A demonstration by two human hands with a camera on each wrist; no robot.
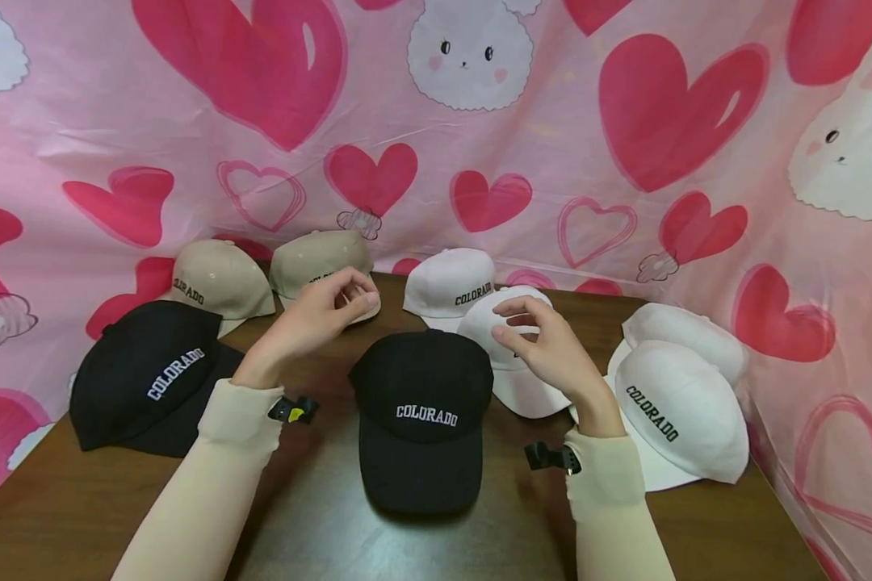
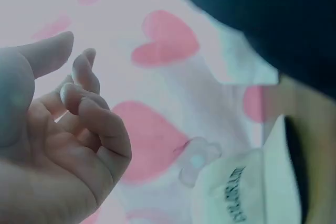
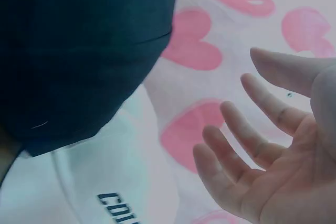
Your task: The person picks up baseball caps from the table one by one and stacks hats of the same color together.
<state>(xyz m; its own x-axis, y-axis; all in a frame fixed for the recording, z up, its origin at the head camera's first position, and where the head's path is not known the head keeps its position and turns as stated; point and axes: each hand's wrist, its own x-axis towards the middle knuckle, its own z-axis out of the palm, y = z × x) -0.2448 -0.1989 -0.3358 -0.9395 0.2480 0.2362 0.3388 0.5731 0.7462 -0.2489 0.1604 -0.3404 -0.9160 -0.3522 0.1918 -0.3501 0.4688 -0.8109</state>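
A black baseball cap (image 1: 423,375) with white COLORADO lettering lies on the table between my hands, brim toward me. My left hand (image 1: 311,323) hovers up and left of it, fingers loosely bent and holding nothing; from the head it overlaps a beige cap (image 1: 312,250). Up and right of the black cap, my right hand (image 1: 552,347) is raised with relaxed, spread fingers and nothing in them. Behind that hand a white cap (image 1: 501,367) is partly covered. The right wrist view shows the right hand (image 3: 273,161) apart from the dark cap (image 3: 79,56).
Another black cap (image 1: 138,379) sits at the left, near a second beige cap (image 1: 221,274). One more white cap (image 1: 446,278) stands at the back. At the right, a white cap (image 1: 683,403) overlaps another (image 1: 686,327). A heart-print cloth (image 1: 436,129) hangs behind the brown table (image 1: 312,516).
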